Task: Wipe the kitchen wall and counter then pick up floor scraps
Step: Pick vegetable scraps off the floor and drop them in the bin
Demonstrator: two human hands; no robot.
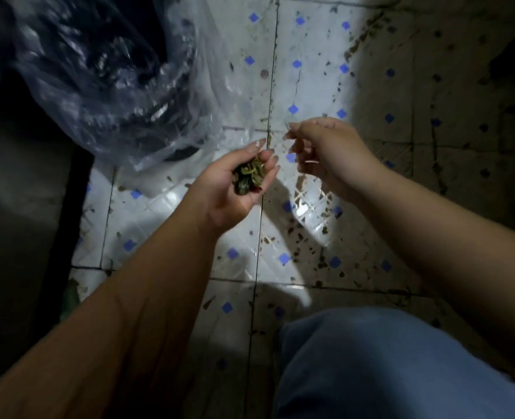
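My left hand (229, 192) is cupped palm up over the tiled floor, its fingers curled round a small heap of green vegetable scraps (248, 178). My right hand (325, 152) hovers just to the right of it, fingers loosely bent and pointing left toward the scraps; I see nothing held in it. Small dark scraps (307, 237) lie scattered on the white floor tiles (241, 258) with blue diamonds, mostly below and right of my hands.
A clear plastic bag (123, 80) over a dark bin stands at the upper left, close to my left hand. A dark cabinet or wall edge (68, 207) runs down the left side. My blue-trousered knee (386, 364) fills the lower right. The right side lies in shadow.
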